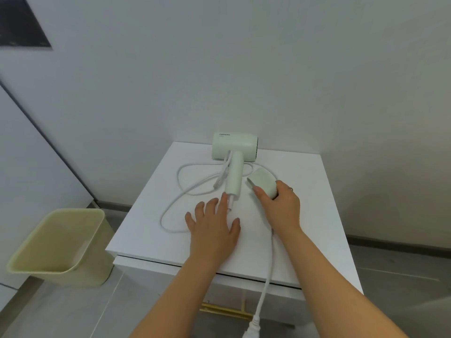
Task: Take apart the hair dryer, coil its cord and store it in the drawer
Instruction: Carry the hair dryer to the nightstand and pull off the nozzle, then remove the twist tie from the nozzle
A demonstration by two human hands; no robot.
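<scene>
Head view: right hand grips nozzle; left hand spread flat on table near front edge.

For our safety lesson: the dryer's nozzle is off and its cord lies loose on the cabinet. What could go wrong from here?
1. The plug hangs below the cabinet's front edge, beside the right forearm. A snag there might drag the cord and pull the hair dryer along.
2. The cord's loops cross at the dryer's handle, so coiling may tangle or tug it.

Soft even light, faint shadows; slight blur, wide-angle edge bending
</scene>
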